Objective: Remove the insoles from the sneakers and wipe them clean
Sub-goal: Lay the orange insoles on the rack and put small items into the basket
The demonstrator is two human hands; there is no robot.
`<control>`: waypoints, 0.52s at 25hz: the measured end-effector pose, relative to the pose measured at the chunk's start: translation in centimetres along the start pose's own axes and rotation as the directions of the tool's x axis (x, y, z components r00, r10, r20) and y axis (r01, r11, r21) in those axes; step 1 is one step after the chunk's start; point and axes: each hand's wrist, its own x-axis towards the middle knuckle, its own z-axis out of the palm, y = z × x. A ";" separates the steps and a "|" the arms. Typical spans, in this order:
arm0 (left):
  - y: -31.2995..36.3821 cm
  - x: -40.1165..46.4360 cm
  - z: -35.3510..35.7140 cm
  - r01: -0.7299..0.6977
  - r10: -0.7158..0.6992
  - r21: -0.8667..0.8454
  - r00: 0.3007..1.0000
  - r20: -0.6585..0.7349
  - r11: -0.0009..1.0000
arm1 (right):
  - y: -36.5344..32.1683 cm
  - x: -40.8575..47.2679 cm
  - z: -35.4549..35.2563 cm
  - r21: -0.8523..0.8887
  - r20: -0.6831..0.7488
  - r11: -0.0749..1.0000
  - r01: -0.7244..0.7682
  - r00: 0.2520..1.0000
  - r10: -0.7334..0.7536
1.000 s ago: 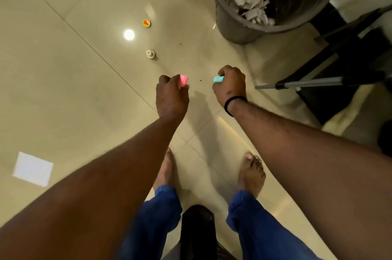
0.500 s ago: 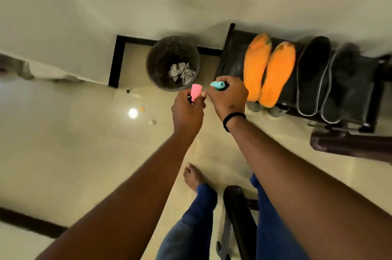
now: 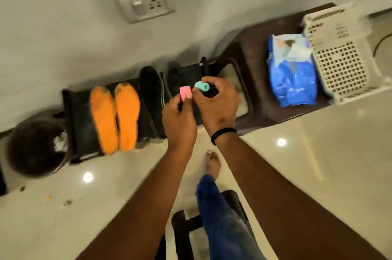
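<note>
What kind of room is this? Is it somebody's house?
Probably a home, perhaps near the entrance. A low dark rack against the wall holds orange insoles and dark ones, a waste bin stands beside it, and a wall socket sits above the tiled floor.

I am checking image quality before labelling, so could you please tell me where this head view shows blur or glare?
Head view: motion blur smears the white perforated plastic basket and blue plastic packet at right; round lamp glare spots sit on the glossy cream floor tiles; the two orange foam insoles are only slightly soft.
</note>
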 end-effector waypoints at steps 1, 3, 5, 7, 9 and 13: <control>0.8 -0.2 3.3 -0.005 0.005 0.017 0.999 0.041 1.000 | 1.1 2.1 -2.6 -0.004 -0.049 1.000 -0.017 0.999 0.016; 2.2 -0.9 9.4 -0.022 0.016 0.048 0.993 0.115 0.999 | 3.6 5.3 -7.6 0.008 -0.155 0.998 -0.056 0.986 0.056; 3.8 -1.6 14.8 -0.090 0.077 0.082 0.985 0.153 0.993 | 5.6 7.7 -11.7 0.047 -0.250 0.995 -0.094 0.963 0.102; 5.3 -2.3 18.5 -0.185 0.166 0.098 0.971 0.174 0.978 | 6.7 9.2 -14.5 0.134 -0.318 0.986 -0.103 0.938 0.141; 6.5 -3.4 22.1 -0.303 0.260 0.139 0.929 0.265 0.943 | 7.9 10.7 -17.6 0.196 -0.409 0.976 -0.098 0.896 0.172; 7.3 -4.0 29.3 -0.357 0.235 0.179 0.845 0.480 0.917 | 11.7 14.2 -24.6 0.057 -0.513 0.985 -0.161 0.842 0.167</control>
